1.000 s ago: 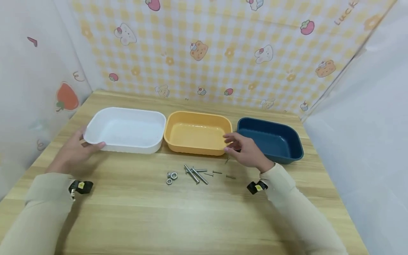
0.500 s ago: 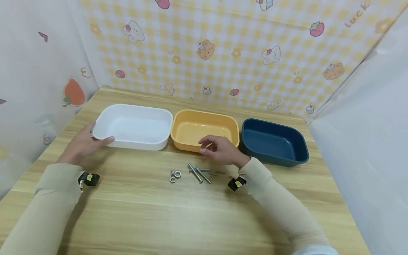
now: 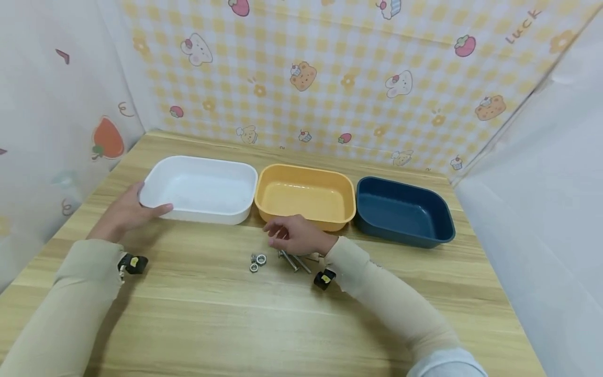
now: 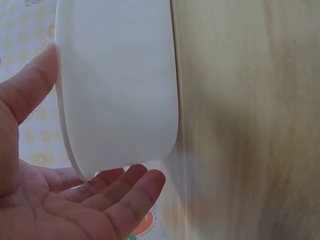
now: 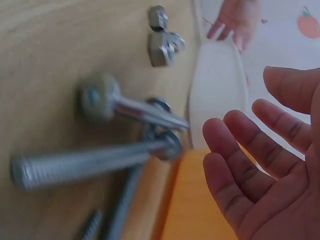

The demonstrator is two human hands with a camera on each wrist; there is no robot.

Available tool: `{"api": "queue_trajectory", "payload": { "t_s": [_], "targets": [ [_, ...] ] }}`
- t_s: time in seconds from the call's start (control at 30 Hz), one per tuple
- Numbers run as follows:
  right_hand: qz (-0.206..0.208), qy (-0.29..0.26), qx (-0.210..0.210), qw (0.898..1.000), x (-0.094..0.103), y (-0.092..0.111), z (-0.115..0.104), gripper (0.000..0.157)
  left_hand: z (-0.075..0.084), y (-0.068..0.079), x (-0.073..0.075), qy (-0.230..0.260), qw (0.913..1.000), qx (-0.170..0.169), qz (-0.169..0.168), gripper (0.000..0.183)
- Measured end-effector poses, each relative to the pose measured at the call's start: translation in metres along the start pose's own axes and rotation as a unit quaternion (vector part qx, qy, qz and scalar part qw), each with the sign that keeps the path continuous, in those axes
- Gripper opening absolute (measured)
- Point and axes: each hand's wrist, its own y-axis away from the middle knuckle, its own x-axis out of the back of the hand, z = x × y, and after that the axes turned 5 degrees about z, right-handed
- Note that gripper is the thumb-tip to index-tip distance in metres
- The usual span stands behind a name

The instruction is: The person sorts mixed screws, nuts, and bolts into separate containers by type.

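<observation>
Several crossed bolts [image 5: 82,162] lie near my empty, loosely curled right hand [image 3: 301,235], in front of the yellow tub [image 3: 306,199], so a hasty pinch could roll them into the nuts [image 5: 161,49] while my left hand [image 3: 124,213] grips the white tub [image 3: 202,188].

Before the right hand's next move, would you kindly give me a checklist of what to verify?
Right hand free of hardware: ok, nothing held.
Left hand on the white tray: ok, at its corner.
Yellow tray and blue tray upright: ok.
Nuts apart from the bolts: ok.
Bolts lying separately: not ok, they overlap.
Bolts of equal length: cannot tell, partly hidden in the head view.
</observation>
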Motion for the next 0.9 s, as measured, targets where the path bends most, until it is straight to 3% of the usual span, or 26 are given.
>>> {"api": "queue_trajectory", "payload": {
  "t_s": [0.27,0.5,0.9],
  "targets": [
    [-0.045,0.077,0.006,0.996,-0.014,-0.008,-0.010,0.035,0.007,-0.002,0.003,-0.013,0.9999,-0.002,0.007,0.100],
    [-0.114,0.118,0.012,0.986,-0.031,-0.012,-0.017,0.028,0.002,0.010,0.001,-0.019,0.9996,0.021,-0.004,0.107],
    [-0.103,0.139,0.012,0.985,-0.038,-0.019,-0.013,0.020,0.004,0.005,0.002,-0.014,0.9997,0.017,-0.006,0.106]
  ]
}}
